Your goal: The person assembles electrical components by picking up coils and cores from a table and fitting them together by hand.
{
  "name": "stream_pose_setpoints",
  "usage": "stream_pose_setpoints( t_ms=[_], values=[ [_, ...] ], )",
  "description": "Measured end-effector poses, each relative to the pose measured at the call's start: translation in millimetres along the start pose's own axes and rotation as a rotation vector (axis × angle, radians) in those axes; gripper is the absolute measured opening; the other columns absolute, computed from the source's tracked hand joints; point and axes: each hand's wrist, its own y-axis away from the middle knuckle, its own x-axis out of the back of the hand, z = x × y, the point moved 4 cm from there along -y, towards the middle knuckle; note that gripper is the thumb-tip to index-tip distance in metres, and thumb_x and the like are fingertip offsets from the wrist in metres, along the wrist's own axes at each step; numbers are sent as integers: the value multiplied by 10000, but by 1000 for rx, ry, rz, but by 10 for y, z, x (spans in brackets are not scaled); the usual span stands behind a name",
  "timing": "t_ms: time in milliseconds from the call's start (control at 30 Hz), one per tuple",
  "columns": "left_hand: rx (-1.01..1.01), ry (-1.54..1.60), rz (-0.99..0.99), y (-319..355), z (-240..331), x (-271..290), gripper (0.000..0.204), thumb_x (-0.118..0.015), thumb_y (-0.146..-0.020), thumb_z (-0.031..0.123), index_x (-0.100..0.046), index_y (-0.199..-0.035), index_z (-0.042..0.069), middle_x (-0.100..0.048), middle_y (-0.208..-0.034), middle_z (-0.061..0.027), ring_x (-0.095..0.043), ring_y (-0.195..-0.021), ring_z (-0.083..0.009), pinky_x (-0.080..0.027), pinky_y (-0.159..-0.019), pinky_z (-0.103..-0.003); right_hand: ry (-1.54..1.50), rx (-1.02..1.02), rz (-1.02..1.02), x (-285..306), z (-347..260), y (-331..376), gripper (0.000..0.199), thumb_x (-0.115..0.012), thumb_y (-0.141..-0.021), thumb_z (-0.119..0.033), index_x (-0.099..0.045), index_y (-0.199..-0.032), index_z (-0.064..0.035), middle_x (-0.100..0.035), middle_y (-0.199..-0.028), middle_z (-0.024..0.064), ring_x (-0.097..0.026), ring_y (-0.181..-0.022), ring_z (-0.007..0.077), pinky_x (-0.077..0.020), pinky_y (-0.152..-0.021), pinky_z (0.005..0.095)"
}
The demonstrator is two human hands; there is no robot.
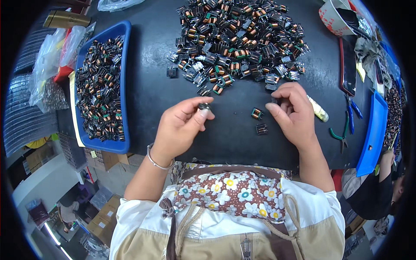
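My left hand (184,123) pinches a small coil component (204,106) between thumb and forefinger, above the dark table. My right hand (294,112) is curled, thumb and forefinger close together around a small dark piece (274,99) that I cannot make out clearly. Just left of the right thumb lies a loose copper-wound coil (257,113), and below it a second dark coil piece (261,129). Beyond both hands rises a large heap of coil components (242,41) with copper windings, black bodies and metal pins.
A blue tray (127,86) full of similar components stands on the left. To the right are a marker-like tube (318,109), green-handled pliers (344,141), blue-handled pliers (352,117), a phone (348,65) and a blue tray lid (372,134). A co-worker's arm (385,167) shows at far right.
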Motion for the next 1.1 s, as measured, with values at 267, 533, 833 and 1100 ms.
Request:
stream_pose_setpoints(
  t_ms=[267, 533, 833, 1100],
  values=[
    [-485, -711, 275, -33, 285, -196, 342, -703, -713, 19, -644, -1045, 79, -563, -844, -79, -568, -706, -239, -474, -624, -339, -71, 79, -26, -28, -92, 7, 91, -690, -777, 7, -623, -838, 5, -570, -848, 42, -434, -557, 50, -352, -493, 197],
    [-629, -877, 131, -118, 351, -520, 240, -733, -642, 55, -673, -870, 95, -570, -1065, -78, -526, -965, -268, -402, -825, -387, -126, 12, -94, 5, -85, 33, 77, -685, -777, 18, -628, -826, 3, -580, -839, 45, -455, -563, 54, -360, -494, 204],
    [-630, -919, 112, -155, 328, -559, 167, -717, -669, 56, -638, -810, 96, -580, -1038, -70, -522, -989, -280, -391, -828, -389, -150, 17, -103, 61, -74, 48, 89, -693, -771, 15, -630, -834, 4, -589, -844, 44, -456, -558, 54, -365, -496, 205],
    [-369, -591, 184, 205, 410, 58, 95, -663, -741, -5, -621, -802, 55, -630, -1013, -91, -556, -951, -254, -418, -859, -349, -171, 12, -101, 88, -56, 58, 75, -675, -775, 8, -622, -828, 0, -577, -847, 37, -440, -586, 47, -348, -513, 196]
  ],
)
